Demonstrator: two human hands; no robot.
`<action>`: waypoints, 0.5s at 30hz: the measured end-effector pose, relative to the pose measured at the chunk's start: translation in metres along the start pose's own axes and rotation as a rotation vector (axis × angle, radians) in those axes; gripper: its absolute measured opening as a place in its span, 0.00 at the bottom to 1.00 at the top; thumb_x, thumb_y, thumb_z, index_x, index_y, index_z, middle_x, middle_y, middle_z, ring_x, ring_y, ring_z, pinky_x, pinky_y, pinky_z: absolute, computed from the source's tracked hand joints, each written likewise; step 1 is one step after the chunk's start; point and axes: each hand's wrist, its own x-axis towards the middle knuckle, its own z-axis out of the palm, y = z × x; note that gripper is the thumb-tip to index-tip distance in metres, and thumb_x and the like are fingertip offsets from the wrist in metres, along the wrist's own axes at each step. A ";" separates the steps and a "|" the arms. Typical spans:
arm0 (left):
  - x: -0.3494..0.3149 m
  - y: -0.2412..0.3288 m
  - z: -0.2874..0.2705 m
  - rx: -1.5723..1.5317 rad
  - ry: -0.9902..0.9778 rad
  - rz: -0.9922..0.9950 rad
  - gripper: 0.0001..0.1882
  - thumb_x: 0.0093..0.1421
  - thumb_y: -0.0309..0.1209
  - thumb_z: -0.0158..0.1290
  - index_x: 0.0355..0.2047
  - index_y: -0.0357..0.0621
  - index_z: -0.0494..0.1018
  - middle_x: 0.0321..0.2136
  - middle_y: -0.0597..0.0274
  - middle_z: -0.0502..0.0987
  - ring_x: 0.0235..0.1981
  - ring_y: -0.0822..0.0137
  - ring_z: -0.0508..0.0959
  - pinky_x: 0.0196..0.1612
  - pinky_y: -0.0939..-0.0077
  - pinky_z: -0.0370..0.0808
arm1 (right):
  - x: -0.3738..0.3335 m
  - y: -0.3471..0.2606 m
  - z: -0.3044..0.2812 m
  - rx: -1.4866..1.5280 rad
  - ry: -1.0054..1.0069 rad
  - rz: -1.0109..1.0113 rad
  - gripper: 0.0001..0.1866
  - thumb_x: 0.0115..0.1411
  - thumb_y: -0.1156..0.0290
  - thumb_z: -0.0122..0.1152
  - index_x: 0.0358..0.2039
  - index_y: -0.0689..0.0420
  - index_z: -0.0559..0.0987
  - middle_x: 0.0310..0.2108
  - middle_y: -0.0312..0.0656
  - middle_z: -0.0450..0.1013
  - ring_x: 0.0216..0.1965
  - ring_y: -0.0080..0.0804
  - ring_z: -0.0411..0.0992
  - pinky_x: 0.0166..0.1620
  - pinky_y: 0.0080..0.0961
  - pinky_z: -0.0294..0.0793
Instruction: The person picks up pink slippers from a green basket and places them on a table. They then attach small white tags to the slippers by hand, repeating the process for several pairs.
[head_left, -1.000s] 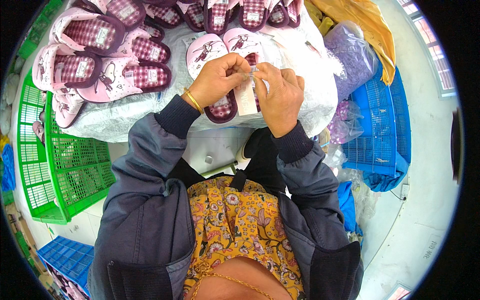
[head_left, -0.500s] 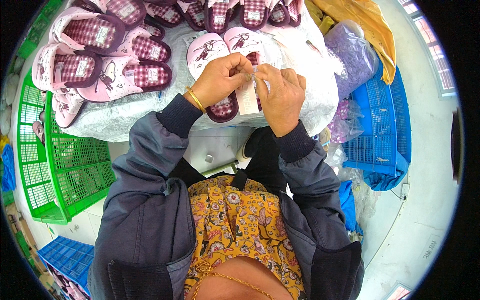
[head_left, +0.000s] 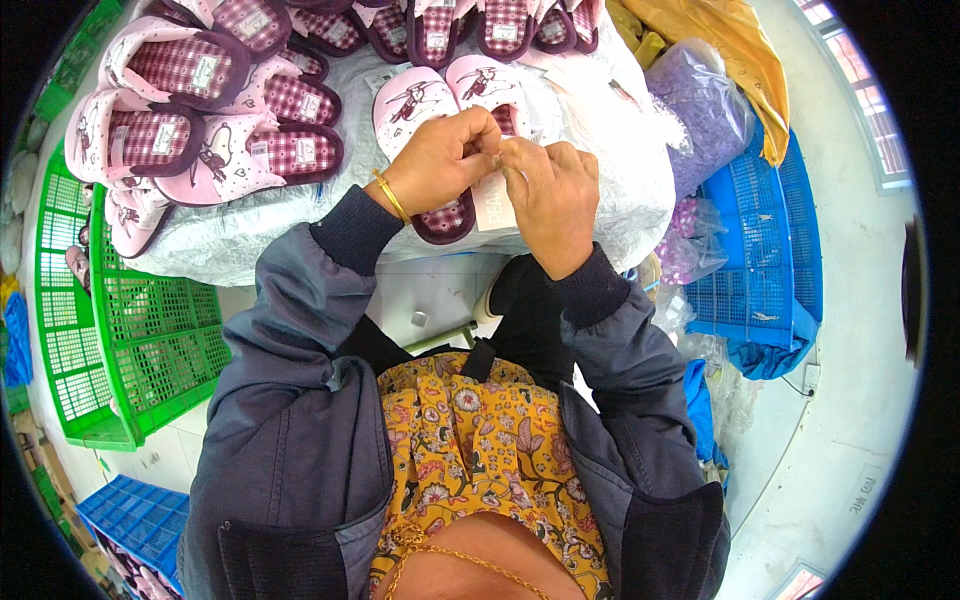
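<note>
Heaped slippers (head_left: 215,150), a green crate (head_left: 165,325), a blue crate (head_left: 745,255) and bagged goods (head_left: 697,115) suggest a workshop.

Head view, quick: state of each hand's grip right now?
Left hand: pinched closed near the upper end of the pale tag; exact hold hidden.
Right hand: pinched closed beside the left; what it holds cannot be told.

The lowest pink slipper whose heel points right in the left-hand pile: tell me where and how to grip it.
Take the slipper by its dark-rimmed heel end, coming from the right: the heel juts out that way, while a neighbouring slipper crowds the toe. Pinching insole and sole together there would probably hold best, since no upper covers that flat end.
</note>
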 end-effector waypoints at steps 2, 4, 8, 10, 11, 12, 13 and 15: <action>0.001 -0.002 -0.001 -0.028 -0.026 0.021 0.06 0.60 0.17 0.53 0.34 0.41 0.68 0.26 0.73 0.69 0.26 0.83 0.68 0.28 0.87 0.68 | -0.002 -0.001 0.000 0.039 -0.009 0.019 0.12 0.50 0.74 0.69 0.35 0.50 0.78 0.28 0.29 0.77 0.28 0.28 0.70 0.35 0.29 0.64; 0.000 -0.001 -0.005 -0.235 -0.078 -0.043 0.05 0.61 0.19 0.53 0.34 0.40 0.68 0.27 0.72 0.71 0.25 0.82 0.70 0.27 0.87 0.68 | -0.005 -0.002 0.002 0.091 0.004 0.052 0.11 0.51 0.74 0.68 0.35 0.51 0.78 0.28 0.31 0.77 0.28 0.30 0.71 0.34 0.30 0.65; -0.003 0.014 -0.012 -0.304 -0.116 -0.197 0.05 0.61 0.20 0.52 0.38 0.39 0.70 0.30 0.68 0.76 0.25 0.79 0.75 0.27 0.88 0.69 | -0.010 -0.003 0.007 0.200 0.087 0.121 0.12 0.51 0.73 0.68 0.36 0.53 0.78 0.26 0.32 0.76 0.27 0.32 0.72 0.33 0.31 0.68; -0.012 0.018 -0.009 -0.197 -0.018 -0.199 0.06 0.62 0.21 0.52 0.40 0.38 0.70 0.31 0.66 0.77 0.26 0.79 0.76 0.27 0.87 0.70 | -0.012 -0.002 0.006 0.234 0.098 0.166 0.12 0.50 0.73 0.70 0.35 0.54 0.78 0.26 0.33 0.76 0.27 0.33 0.72 0.34 0.30 0.69; -0.015 0.019 -0.007 -0.144 0.031 -0.199 0.07 0.62 0.21 0.52 0.41 0.37 0.70 0.31 0.66 0.77 0.27 0.78 0.77 0.28 0.87 0.70 | -0.014 -0.001 0.003 0.247 0.086 0.200 0.12 0.49 0.73 0.71 0.35 0.55 0.78 0.26 0.34 0.76 0.27 0.33 0.73 0.35 0.29 0.70; -0.018 0.014 -0.007 -0.147 0.097 -0.177 0.07 0.62 0.21 0.51 0.41 0.37 0.71 0.30 0.66 0.77 0.27 0.78 0.77 0.28 0.87 0.70 | -0.016 -0.001 0.000 0.260 0.073 0.234 0.13 0.49 0.73 0.71 0.34 0.55 0.78 0.26 0.35 0.76 0.27 0.33 0.73 0.36 0.29 0.70; -0.024 0.008 -0.008 -0.150 0.162 -0.156 0.08 0.62 0.21 0.51 0.42 0.38 0.71 0.30 0.67 0.77 0.27 0.78 0.77 0.28 0.86 0.70 | -0.019 -0.003 -0.005 0.326 0.073 0.312 0.13 0.49 0.73 0.71 0.35 0.56 0.78 0.28 0.36 0.76 0.29 0.33 0.73 0.36 0.29 0.70; -0.035 0.000 -0.011 -0.127 0.275 -0.153 0.08 0.62 0.22 0.51 0.43 0.38 0.72 0.31 0.66 0.77 0.27 0.78 0.77 0.29 0.85 0.71 | -0.024 -0.006 -0.014 0.458 0.073 0.468 0.15 0.50 0.74 0.71 0.38 0.58 0.77 0.33 0.40 0.77 0.32 0.33 0.74 0.38 0.30 0.71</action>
